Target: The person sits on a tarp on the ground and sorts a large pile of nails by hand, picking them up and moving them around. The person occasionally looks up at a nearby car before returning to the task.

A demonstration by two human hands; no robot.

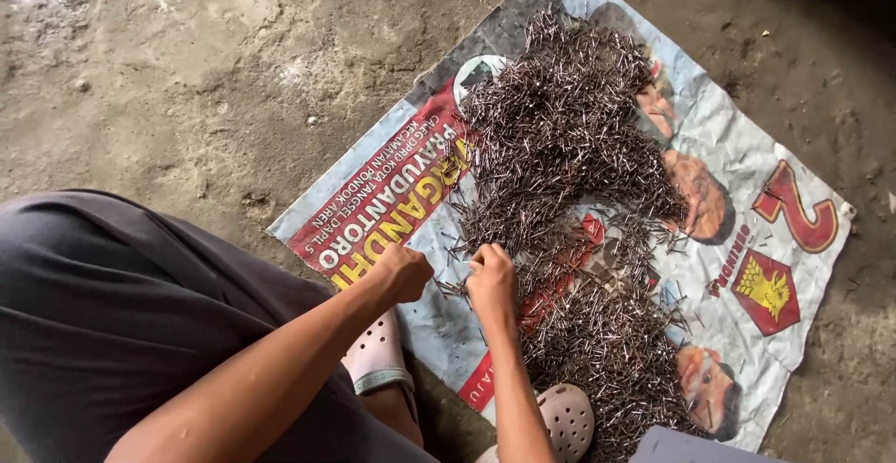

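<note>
— Where are your hands?

— Both are low at the near edge of the nails (560, 174), side by side but not touching. My left hand (403, 272) is curled into a fist; I cannot tell whether anything is inside it. My right hand (491, 281) is bunched too, fingertips pinched together on a few nails at the fringe of the heap.

— And the nails themselves?

— Small, dark and thin, a great many of them — piled thick in the middle of a printed plastic sheet (793, 332) and trailing down toward my feet in a second, looser patch. Strays lie scattered round the edges.

— What is under the sheet?

— A rough dirt floor (187, 62), grey-brown and uneven. The sheet is creased and lies at a slant to me.

— Anything else close by?

— I am crouched over it in dark trousers (103, 314). My pale clogs (378, 351) sit on the sheet's near edge, one under each forearm. A grey flat corner (691, 446) shows at the bottom — I cannot tell what it belongs to.
</note>
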